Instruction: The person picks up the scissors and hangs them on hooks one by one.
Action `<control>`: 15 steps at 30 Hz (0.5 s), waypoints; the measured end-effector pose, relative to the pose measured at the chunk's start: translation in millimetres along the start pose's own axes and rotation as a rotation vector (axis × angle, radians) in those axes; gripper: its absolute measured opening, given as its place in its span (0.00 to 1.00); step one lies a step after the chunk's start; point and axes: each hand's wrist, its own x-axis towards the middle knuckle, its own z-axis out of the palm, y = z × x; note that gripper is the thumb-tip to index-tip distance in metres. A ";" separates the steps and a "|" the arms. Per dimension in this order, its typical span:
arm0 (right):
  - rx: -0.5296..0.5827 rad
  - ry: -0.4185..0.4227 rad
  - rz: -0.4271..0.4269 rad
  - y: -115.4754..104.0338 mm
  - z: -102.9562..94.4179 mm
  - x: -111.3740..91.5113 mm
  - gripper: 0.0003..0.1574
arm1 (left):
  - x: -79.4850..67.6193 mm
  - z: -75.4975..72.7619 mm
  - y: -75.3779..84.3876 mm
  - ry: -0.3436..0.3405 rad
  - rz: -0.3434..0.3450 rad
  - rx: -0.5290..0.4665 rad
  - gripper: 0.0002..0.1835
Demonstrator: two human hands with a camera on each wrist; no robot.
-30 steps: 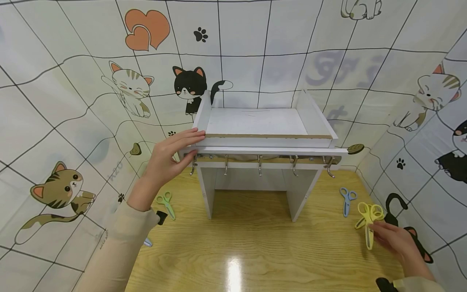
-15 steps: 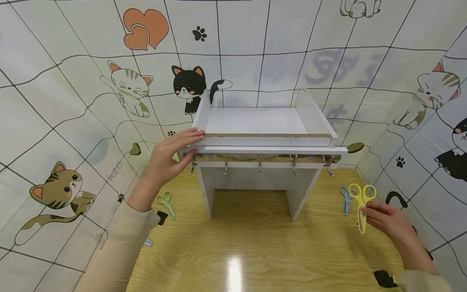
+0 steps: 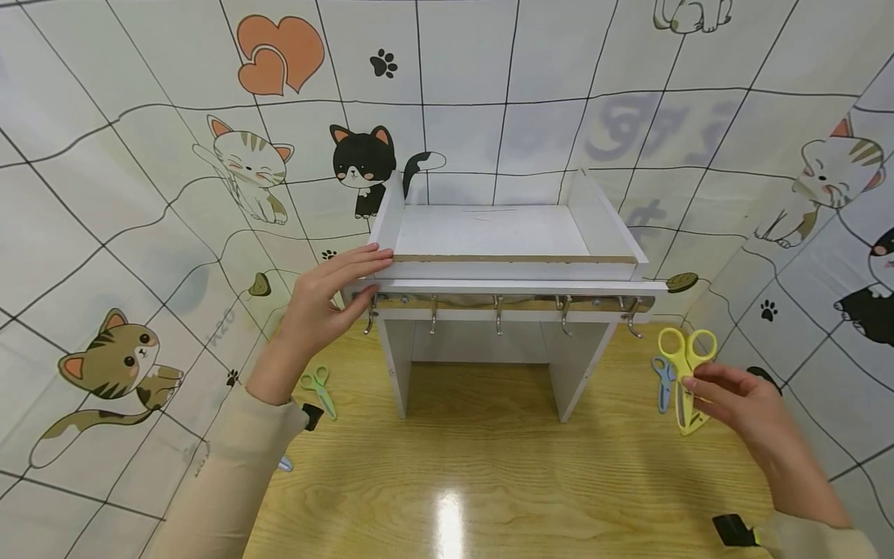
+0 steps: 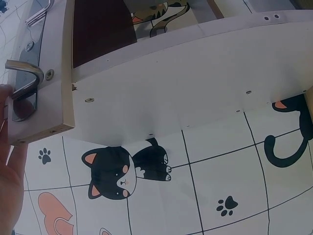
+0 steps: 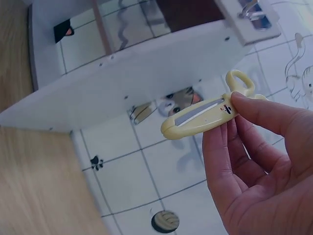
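Note:
A white shelf with a row of metal hooks stands on the wood-patterned surface. My left hand holds its front left corner, fingers along the upper edge and thumb lower down near the end hook. At the right, my right hand pinches a pair of yellow scissors between thumb and fingers, above the surface, handles up in the head view. A yellow piece shows just behind the blades; I cannot tell whether it belongs to them. In the right wrist view the scissors have a pale plastic-edged blade.
Blue scissors lie on the surface beyond the yellow ones. Green scissors lie left of the shelf, and a blue tip shows beside my left sleeve. A tiled cloth with printed cats stands behind and on both sides.
My right hand has moved up and slightly left with the yellow scissors, toward the shelf's right side. The left hand has stayed on the shelf corner.

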 end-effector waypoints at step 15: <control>-0.129 0.016 -0.072 -31.3 32.9 -11.0 0.08 | 0.6 -0.4 0.8 0.001 0.004 0.002 0.25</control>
